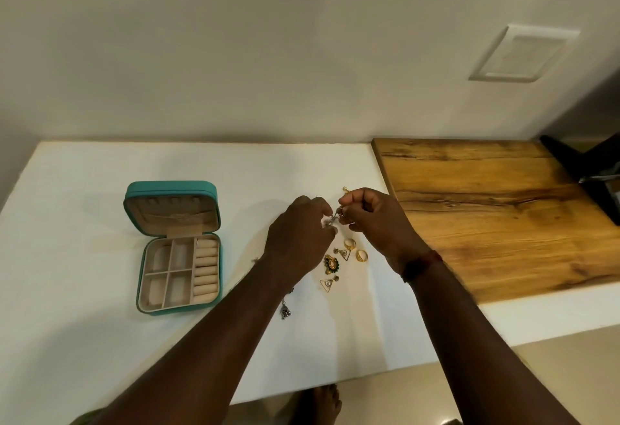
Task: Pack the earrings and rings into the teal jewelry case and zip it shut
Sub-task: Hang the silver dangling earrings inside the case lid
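One teal jewelry case [169,185], left of centre in the frame. Stands open on the white tabletop [84,173], lid raised toward the wall, beige lining showing. Divided into four square compartments on the left and a column of ring rolls on the right. Sits well apart from the loose jewellery at frame centre.

Two gold rings [349,242] side by side, just below the hands. Two triangular earrings [327,284], one beside the rings, the other lower. Round green-and-gold earring [331,263] between the triangular pair. Silver bell-shaped earring [285,312] lower left of the cluster, partly hidden by the left forearm. Small gold piece [345,189] just above the right hand.

Both hands meeting at centre: left hand [298,240] and right hand [372,220], fingers curled, fingertips of both pinching one small silvery piece [335,218]. Too blurred to tell earring from ring.

Red band [419,265] on the right wrist. Wooden board [486,210] right of centre, butting the white tabletop. Black object [577,169] at the right edge, on the board. White wall plate [523,53] upper right. Bare foot [318,401] at the bottom edge.
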